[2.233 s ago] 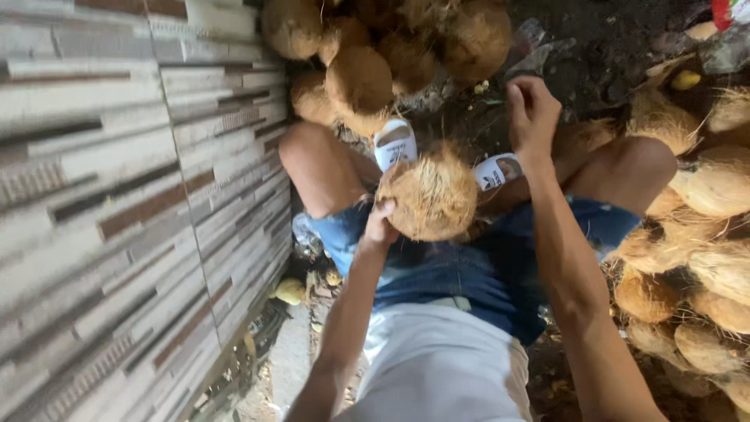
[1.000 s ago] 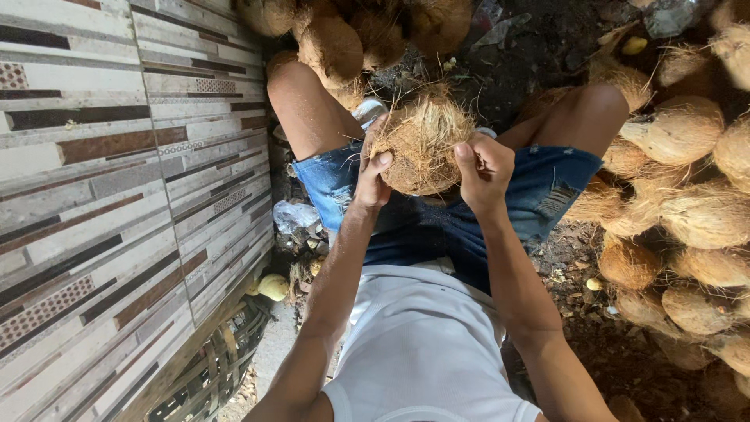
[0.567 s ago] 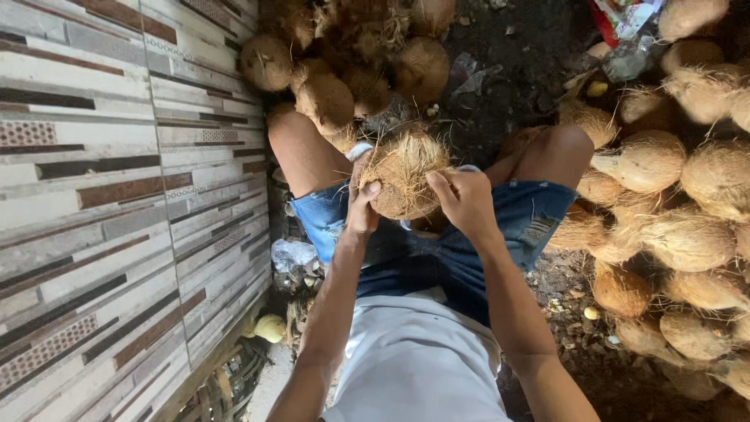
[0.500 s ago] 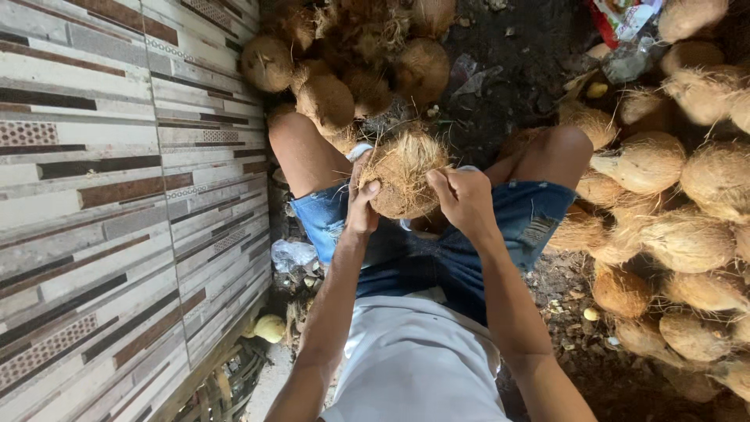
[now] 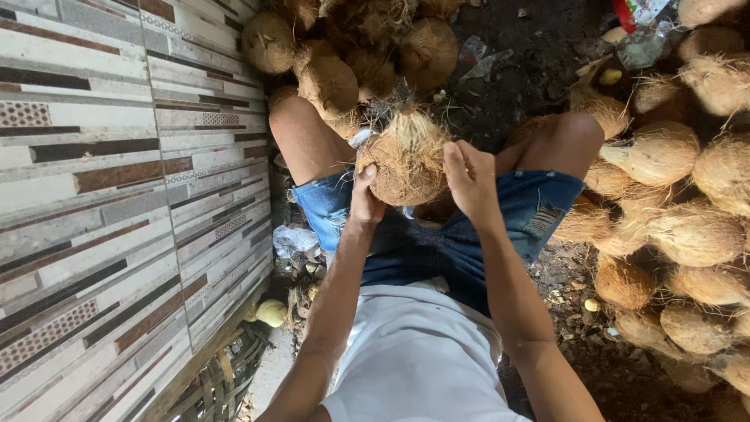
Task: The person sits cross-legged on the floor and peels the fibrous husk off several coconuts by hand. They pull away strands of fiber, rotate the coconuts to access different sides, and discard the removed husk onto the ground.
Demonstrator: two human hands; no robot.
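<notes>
I sit on the ground in blue denim shorts and a white shirt, holding a brown fibrous coconut [image 5: 406, 160] above my lap between my knees. My left hand [image 5: 364, 199] grips its lower left side. On the coconut's right side my right hand [image 5: 470, 178] presses with its fingers curled over the husk. Loose husk fibres stick up from the top of the coconut.
A tiled wall [image 5: 117, 195] runs close along my left. A pile of husked coconuts [image 5: 351, 47] lies ahead of my knees and another heap [image 5: 680, 211] fills the right side. Dark soil with scraps and plastic wrappers [image 5: 641, 31] lies between. A small yellow fruit [image 5: 271, 312] sits by the wall.
My right hand came down from the air onto the coconut's right side. Both hands now hold the coconut, and it has turned slightly between them.
</notes>
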